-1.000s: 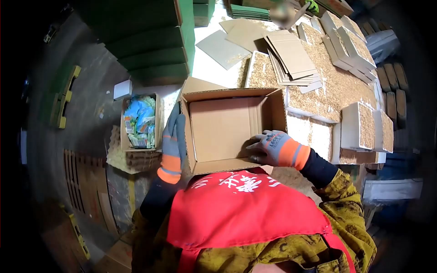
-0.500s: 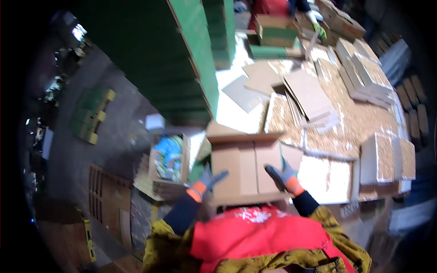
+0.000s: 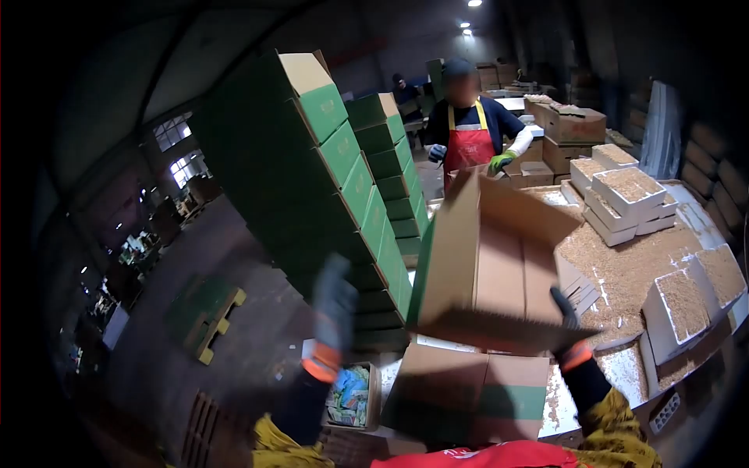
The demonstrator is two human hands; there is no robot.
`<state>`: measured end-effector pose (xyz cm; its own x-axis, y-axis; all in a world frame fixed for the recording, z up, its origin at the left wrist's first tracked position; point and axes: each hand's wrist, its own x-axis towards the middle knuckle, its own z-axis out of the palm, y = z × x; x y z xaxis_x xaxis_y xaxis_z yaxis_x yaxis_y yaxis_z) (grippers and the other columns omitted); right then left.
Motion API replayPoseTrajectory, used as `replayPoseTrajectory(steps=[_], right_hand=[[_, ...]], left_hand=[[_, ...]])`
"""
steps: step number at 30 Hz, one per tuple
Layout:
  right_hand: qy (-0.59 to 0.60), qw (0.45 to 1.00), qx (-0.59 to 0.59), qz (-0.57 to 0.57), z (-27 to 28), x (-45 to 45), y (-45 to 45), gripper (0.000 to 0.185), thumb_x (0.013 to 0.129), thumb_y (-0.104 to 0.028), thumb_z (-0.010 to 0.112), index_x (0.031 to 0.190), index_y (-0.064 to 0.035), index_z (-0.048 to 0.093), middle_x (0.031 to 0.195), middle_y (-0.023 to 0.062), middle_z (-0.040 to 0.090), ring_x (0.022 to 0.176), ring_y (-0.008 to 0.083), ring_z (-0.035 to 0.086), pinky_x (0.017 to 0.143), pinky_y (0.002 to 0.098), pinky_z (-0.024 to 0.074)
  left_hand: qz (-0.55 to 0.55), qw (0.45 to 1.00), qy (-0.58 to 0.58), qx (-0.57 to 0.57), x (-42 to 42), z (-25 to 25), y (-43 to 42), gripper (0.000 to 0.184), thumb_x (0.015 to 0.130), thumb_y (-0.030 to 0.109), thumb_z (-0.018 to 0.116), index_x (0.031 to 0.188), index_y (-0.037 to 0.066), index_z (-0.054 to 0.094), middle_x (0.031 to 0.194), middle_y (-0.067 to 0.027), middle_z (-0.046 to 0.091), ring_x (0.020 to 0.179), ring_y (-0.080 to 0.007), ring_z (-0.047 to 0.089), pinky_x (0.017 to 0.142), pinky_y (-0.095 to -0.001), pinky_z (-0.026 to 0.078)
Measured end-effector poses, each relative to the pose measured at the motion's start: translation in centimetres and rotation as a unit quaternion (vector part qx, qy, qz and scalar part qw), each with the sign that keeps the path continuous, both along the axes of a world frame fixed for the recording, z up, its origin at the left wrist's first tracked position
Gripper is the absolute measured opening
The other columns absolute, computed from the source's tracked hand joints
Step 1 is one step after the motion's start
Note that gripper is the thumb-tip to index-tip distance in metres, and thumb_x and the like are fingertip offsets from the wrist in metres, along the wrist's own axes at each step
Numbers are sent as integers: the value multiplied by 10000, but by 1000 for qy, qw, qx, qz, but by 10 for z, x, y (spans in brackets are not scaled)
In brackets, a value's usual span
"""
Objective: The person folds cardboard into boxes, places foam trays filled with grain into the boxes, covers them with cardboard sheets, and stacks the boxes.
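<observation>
An open cardboard box (image 3: 499, 269), brown inside with a green outer side, is tilted in the air in front of me. My right hand (image 3: 571, 320), in a grey glove with an orange cuff, grips its near right edge; part of the hand is hidden by the flap. My left hand (image 3: 334, 304), gloved the same way, is apart from the box on the left. It is blurred, but its fingers look stretched upward with nothing in them. Below the raised box lies another brown and green cardboard box (image 3: 437, 382) on the worktable.
Tall stacks of green boxes (image 3: 343, 164) rise at the left. White trays (image 3: 620, 191) filled with brown granular material stand on the right of the table. A co-worker in a red apron (image 3: 468, 148) stands opposite. A small carton (image 3: 373, 398) holds blue and green packets.
The open box has risen and tilted, and my left hand has come away from it. My view has swung upward, bringing the co-worker and the tops of the stacks into sight.
</observation>
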<state>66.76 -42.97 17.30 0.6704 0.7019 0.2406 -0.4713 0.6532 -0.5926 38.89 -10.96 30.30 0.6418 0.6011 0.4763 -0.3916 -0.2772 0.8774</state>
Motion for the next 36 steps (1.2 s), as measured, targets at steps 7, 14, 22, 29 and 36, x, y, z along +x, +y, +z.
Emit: replayPoseTrajectory(steps=[7, 14, 22, 29, 36], right_hand=[[-297, 936, 189, -21, 207, 82, 97, 472, 987, -303, 348, 1369, -28, 378, 1400, 109, 413, 1250, 230, 417, 1091, 342, 287], [-270, 940, 181, -103, 436, 74, 246, 423, 925, -440, 487, 1130, -79, 570, 997, 66, 606, 899, 208, 557, 811, 362, 456], [-486, 830, -43, -270, 515, -37, 385, 451, 967, -417, 298, 936, -59, 571, 881, 138, 585, 802, 279, 564, 782, 386, 465], [-652, 574, -155, -470, 485, -34, 405, 484, 976, -369, 214, 972, -33, 562, 1048, 200, 609, 975, 355, 582, 879, 407, 455], [-524, 831, 5, -188, 438, -22, 385, 464, 922, -465, 488, 1195, -95, 551, 879, 55, 611, 790, 184, 577, 716, 313, 482]], left_hand=[[309, 809, -278, 415, -67, 202, 328, 401, 988, 215, 396, 1322, -5, 423, 1376, -105, 415, 1285, -205, 389, 1072, -318, 311], [-39, 984, -162, 70, -61, 285, 238, 605, 953, 515, 401, 1342, 55, 449, 1219, -37, 530, 1057, -155, 511, 898, -288, 421], [19, 989, -138, 42, -25, 281, 270, 526, 975, 377, 397, 1382, 44, 375, 1294, -105, 479, 1149, -200, 472, 940, -319, 412], [176, 969, -83, 152, -21, 273, 281, 483, 995, 255, 393, 1417, 35, 311, 1359, -163, 435, 1230, -239, 438, 977, -346, 404], [352, 879, -16, 321, -19, 262, 290, 485, 997, 342, 345, 1381, 50, 395, 1352, -135, 472, 1203, -239, 480, 985, -314, 388]])
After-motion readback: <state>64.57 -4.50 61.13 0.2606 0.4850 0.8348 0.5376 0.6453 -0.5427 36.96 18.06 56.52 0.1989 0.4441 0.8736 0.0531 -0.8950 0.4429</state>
